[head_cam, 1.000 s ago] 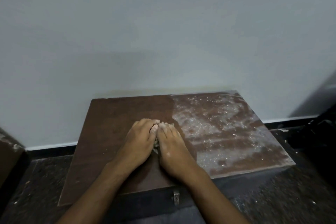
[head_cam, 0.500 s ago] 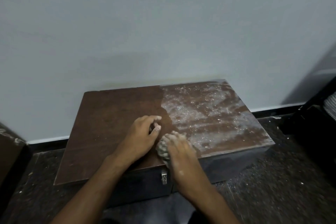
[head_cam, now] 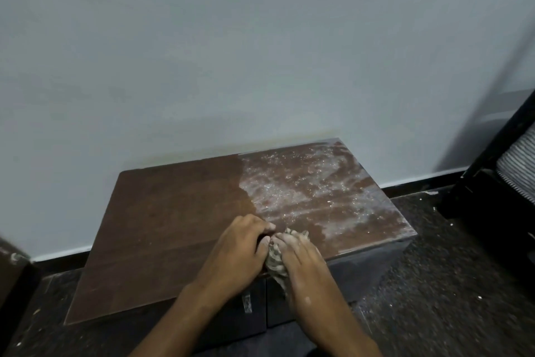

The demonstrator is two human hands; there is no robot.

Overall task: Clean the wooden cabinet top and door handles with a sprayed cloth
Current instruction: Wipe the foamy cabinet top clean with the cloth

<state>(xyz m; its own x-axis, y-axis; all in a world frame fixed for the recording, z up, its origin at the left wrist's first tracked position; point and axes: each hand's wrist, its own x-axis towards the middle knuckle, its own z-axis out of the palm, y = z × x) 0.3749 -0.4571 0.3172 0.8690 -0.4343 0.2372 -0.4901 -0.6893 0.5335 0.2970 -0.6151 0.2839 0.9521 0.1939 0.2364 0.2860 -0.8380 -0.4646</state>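
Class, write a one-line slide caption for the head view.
Both hands press a cloth at the cabinet top's front edge; left half wiped, right half dusty.

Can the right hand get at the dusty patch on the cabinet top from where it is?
Probably yes. The right hand, gripping the cloth, sits on the cabinet top at the dusty patch's near edge, and nothing stands between them.

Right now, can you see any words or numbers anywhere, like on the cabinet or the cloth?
None. The wooden cabinet top, the cloth, the metal door handle and the wall show no words, numbers or labels.
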